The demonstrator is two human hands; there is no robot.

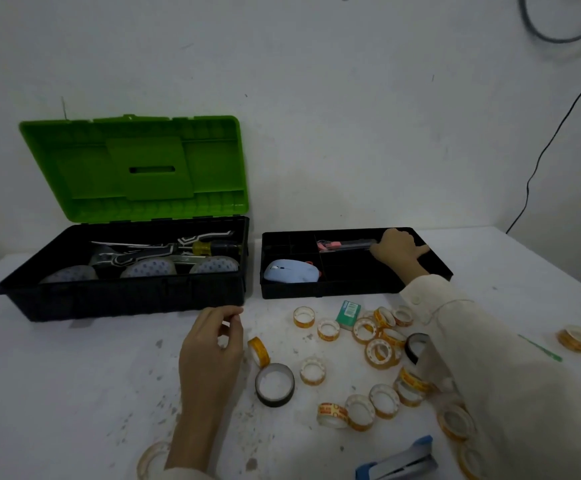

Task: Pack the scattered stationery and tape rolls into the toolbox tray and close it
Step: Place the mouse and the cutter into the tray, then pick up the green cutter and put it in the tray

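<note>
The black toolbox tray [317, 292] sits on the white table, right of the open toolbox [119, 299] with its green lid [129, 168] raised. A light-blue mouse [291, 271] lies in the tray's front left compartment. My right hand [398, 251] reaches into the back right compartment and grips the end of a pink-and-black cutter [344, 244]. My left hand [213, 344] hovers in front of the toolbox with fingers curled; whether it holds anything is unclear. Several small yellow-printed tape rolls [381, 353] lie scattered in front of the tray, with a green eraser [348, 313] and a black tape roll [274, 384].
A second black roll [415, 346] is partly hidden by my right sleeve. A blue stapler [400, 462] lies at the near edge, one tape roll [576, 337] and a green stick [540, 348] at the far right, a clear roll [152, 459] near my left wrist. A cable [559, 133] hangs on the wall.
</note>
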